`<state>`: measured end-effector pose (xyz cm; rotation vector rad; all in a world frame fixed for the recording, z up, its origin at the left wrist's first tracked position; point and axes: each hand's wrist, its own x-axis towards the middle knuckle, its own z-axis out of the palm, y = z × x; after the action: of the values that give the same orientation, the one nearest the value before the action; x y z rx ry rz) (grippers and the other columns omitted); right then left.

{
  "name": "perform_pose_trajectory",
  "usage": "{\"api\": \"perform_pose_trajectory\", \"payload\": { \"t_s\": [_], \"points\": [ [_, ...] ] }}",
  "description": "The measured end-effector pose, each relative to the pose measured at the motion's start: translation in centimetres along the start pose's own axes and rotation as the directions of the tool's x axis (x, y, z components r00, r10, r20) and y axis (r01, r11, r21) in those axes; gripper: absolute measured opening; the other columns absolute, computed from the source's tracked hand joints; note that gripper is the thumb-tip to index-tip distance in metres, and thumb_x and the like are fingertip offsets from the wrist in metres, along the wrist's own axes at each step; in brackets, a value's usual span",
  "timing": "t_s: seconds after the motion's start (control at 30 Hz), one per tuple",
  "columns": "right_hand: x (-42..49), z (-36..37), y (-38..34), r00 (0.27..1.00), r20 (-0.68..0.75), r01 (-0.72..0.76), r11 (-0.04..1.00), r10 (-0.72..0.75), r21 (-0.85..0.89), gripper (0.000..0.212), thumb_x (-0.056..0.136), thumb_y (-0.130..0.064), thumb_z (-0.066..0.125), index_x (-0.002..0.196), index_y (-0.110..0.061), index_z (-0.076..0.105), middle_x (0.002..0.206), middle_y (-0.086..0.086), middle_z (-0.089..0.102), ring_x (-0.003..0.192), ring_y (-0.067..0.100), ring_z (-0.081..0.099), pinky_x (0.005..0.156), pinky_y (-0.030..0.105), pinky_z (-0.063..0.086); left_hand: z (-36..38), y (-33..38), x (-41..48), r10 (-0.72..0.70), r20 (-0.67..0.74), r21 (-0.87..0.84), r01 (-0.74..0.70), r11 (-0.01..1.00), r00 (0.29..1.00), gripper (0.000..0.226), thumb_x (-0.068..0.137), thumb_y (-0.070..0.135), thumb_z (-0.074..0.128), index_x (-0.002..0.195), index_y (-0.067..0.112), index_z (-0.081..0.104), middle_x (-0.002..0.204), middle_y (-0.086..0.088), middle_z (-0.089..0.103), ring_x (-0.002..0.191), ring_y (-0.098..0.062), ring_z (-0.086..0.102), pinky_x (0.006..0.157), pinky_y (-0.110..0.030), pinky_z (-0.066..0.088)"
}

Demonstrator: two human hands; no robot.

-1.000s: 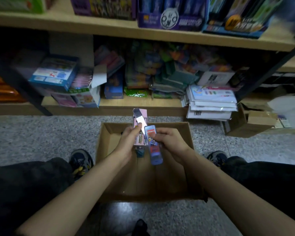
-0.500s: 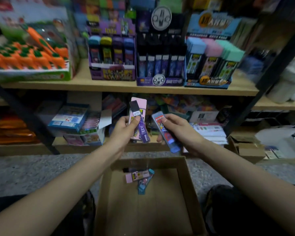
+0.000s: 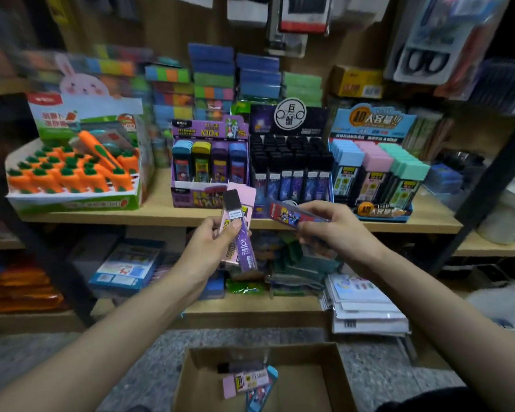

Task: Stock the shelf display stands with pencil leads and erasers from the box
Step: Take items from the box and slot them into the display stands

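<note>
Head view, largest thing first: the wooden shelf (image 3: 161, 214) runs across the middle of the frame and carries a row of display stands. At the left stands the carrot eraser display (image 3: 72, 171) with a rabbit card behind it. Right of it is the purple stand (image 3: 208, 162) with four coloured cases, then the black lead stand (image 3: 290, 162) in the centre, then the blue stand (image 3: 375, 168) with pastel blue, pink and green erasers toward the right.

At the bottom centre, the open cardboard box (image 3: 336, 379) sits on the speckled floor (image 3: 72, 358), with a pink eraser (image 3: 244, 383) and a blue case (image 3: 262, 392) lying inside, and a dark case just above them.

Both forearms reach up from the lower corners. The left hand (image 3: 211, 242) is closed around two items held upright together just below the shelf edge: a purple lead case (image 3: 244, 242) with a black cap in front, pinned by the thumb, and a pink eraser pack (image 3: 243, 197) behind it. The right hand (image 3: 330, 230) pinches a blue lead case (image 3: 292, 215) lying nearly flat, its free end pointing left, in front of the black lead stand's base.
</note>
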<state>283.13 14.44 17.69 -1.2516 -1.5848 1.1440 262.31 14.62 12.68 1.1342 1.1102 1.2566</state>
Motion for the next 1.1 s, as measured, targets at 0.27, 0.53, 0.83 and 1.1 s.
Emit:
{"api": "perform_pose_trajectory", "payload": {
  "t_s": [0.27,0.53,0.83,1.1],
  "points": [
    [2.1,0.2,-1.1,0.998,-0.045,0.046,0.999,-0.046,0.002,0.016,0.089,-0.006,0.061,0.1,-0.001,0.05,0.064,0.006,0.055,0.035,0.003,0.048,0.032,0.011,0.032,-0.5,0.8,2.2,0.048,-0.117,-0.029,-0.052,0.998,0.992,0.01,0.093,0.029,0.054,0.097,0.021,0.052,0.067,0.01,0.071,0.062,0.0,0.065,0.063,-0.023,0.051],
    [5.3,2.4,-3.4,0.986,0.012,0.166,0.973,-0.167,-0.158,0.003,0.097,-0.014,0.049,0.1,-0.015,0.05,0.085,0.011,0.061,0.07,0.011,0.057,0.062,0.022,0.045,-4.0,4.0,2.9,0.173,-0.221,-0.058,-0.19,0.98,0.96,0.006,0.092,0.026,0.054,0.097,0.023,0.056,0.077,0.01,0.072,0.073,-0.001,0.066,0.065,-0.017,0.05],
    [12.9,3.0,-7.5,0.918,-0.107,0.311,0.859,-0.383,-0.406,0.009,0.085,-0.011,0.066,0.091,-0.011,0.06,0.089,0.003,0.067,0.087,0.02,0.062,0.082,0.037,0.048,-6.7,5.2,2.8,0.209,-0.284,-0.047,-0.231,0.972,0.936,0.016,0.092,0.028,0.053,0.103,0.017,0.055,0.07,0.015,0.071,0.065,0.006,0.064,0.059,-0.008,0.046],
    [15.4,4.0,-5.1,0.889,-0.028,0.287,0.604,-0.456,-0.744,0.024,0.084,-0.023,0.068,0.104,-0.012,0.061,0.099,0.008,0.064,0.1,0.027,0.052,0.086,0.04,0.043,-6.8,5.2,2.8,0.191,-0.284,-0.056,-0.215,0.975,0.94,0.014,0.092,0.027,0.053,0.103,0.018,0.054,0.068,0.01,0.071,0.062,0.003,0.065,0.053,-0.009,0.046]
  ]
}}
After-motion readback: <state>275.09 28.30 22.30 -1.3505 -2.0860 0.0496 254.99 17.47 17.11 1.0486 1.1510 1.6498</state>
